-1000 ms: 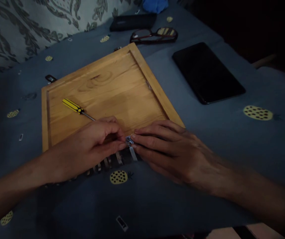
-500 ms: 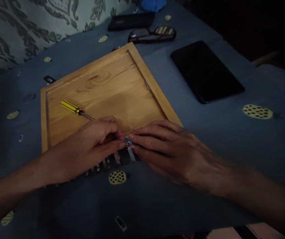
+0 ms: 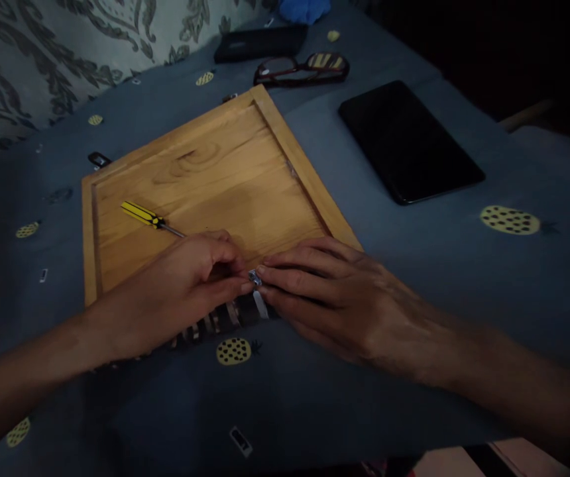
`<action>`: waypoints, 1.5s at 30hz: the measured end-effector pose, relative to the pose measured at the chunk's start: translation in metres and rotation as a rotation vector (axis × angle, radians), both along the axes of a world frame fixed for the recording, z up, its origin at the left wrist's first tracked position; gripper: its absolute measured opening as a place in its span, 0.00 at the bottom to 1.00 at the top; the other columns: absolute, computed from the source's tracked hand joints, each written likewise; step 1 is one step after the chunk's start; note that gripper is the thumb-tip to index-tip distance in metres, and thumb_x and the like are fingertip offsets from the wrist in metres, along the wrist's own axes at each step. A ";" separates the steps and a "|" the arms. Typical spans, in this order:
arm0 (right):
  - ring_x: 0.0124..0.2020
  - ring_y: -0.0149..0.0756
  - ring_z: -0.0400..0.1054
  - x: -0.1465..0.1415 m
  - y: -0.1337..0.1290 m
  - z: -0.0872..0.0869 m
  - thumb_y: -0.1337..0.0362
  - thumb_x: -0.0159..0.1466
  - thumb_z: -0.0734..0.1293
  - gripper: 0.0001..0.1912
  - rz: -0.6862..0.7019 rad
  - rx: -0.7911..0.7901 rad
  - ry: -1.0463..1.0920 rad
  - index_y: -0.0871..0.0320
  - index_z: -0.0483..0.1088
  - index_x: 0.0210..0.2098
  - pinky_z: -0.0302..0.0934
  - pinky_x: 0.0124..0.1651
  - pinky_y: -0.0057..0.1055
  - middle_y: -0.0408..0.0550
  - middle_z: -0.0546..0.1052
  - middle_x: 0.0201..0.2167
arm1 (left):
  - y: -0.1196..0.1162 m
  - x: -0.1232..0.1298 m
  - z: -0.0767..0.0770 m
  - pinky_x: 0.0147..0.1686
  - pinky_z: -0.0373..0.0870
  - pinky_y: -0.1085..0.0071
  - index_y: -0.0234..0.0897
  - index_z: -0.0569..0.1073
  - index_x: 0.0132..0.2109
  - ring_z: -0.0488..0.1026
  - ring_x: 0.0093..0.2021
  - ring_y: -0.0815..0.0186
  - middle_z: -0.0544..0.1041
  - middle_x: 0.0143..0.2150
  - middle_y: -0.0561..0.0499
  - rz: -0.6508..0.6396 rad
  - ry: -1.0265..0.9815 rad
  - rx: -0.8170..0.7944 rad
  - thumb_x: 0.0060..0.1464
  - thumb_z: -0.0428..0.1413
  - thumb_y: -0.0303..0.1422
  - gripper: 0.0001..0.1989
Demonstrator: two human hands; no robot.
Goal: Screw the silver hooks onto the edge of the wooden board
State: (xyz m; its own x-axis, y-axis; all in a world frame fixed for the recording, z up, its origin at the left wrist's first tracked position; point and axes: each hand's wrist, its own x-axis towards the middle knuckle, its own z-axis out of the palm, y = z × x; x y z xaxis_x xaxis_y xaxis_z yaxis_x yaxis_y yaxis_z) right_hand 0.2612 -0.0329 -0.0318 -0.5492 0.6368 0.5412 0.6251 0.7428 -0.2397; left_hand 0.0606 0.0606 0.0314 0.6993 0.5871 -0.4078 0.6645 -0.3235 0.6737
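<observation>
Fiddly little metal piece (image 3: 254,277)

Head cam: left hand (image 3: 180,285) has it pinched, thumb and fingertips nearly closed. Right hand (image 3: 359,308) has straightish fingers touching the other side, can't tell if they're gripping. Piece is right at the near edge of the wooden board (image 3: 215,179).

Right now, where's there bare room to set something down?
Bare tablecloth lies between the black tablet and your right hand; the wooden board is bare beyond the screwdriver. Its near edge is crowded: right and left hand meet there at a small shiny piece.
</observation>
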 end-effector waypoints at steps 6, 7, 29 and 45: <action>0.51 0.40 0.74 0.000 0.000 0.001 0.72 0.68 0.63 0.10 0.006 0.011 0.003 0.63 0.76 0.46 0.72 0.51 0.41 0.50 0.81 0.47 | -0.002 0.001 -0.004 0.29 0.63 0.71 0.39 0.72 0.33 0.69 0.31 0.69 0.72 0.31 0.55 0.019 0.033 0.044 0.58 0.56 0.40 0.10; 0.51 0.40 0.74 0.000 0.000 0.000 0.72 0.69 0.63 0.11 0.010 0.007 0.003 0.62 0.76 0.46 0.72 0.50 0.42 0.50 0.81 0.47 | -0.002 0.001 -0.004 0.28 0.63 0.71 0.39 0.72 0.33 0.69 0.31 0.68 0.72 0.31 0.55 0.026 0.033 0.051 0.57 0.57 0.40 0.10; 0.50 0.41 0.75 -0.003 0.001 0.001 0.69 0.68 0.64 0.09 -0.003 0.008 0.030 0.63 0.75 0.45 0.73 0.48 0.41 0.51 0.82 0.46 | -0.058 -0.013 -0.012 0.44 0.66 0.51 0.36 0.70 0.47 0.69 0.48 0.49 0.75 0.49 0.41 -0.120 0.128 0.798 0.62 0.52 0.48 0.19; 0.50 0.40 0.74 -0.002 0.001 0.002 0.69 0.69 0.64 0.08 0.003 -0.030 0.027 0.61 0.75 0.43 0.72 0.49 0.42 0.48 0.82 0.46 | -0.060 -0.013 -0.022 0.41 0.63 0.54 0.35 0.70 0.47 0.67 0.45 0.53 0.73 0.44 0.45 -0.024 0.047 0.725 0.61 0.56 0.43 0.15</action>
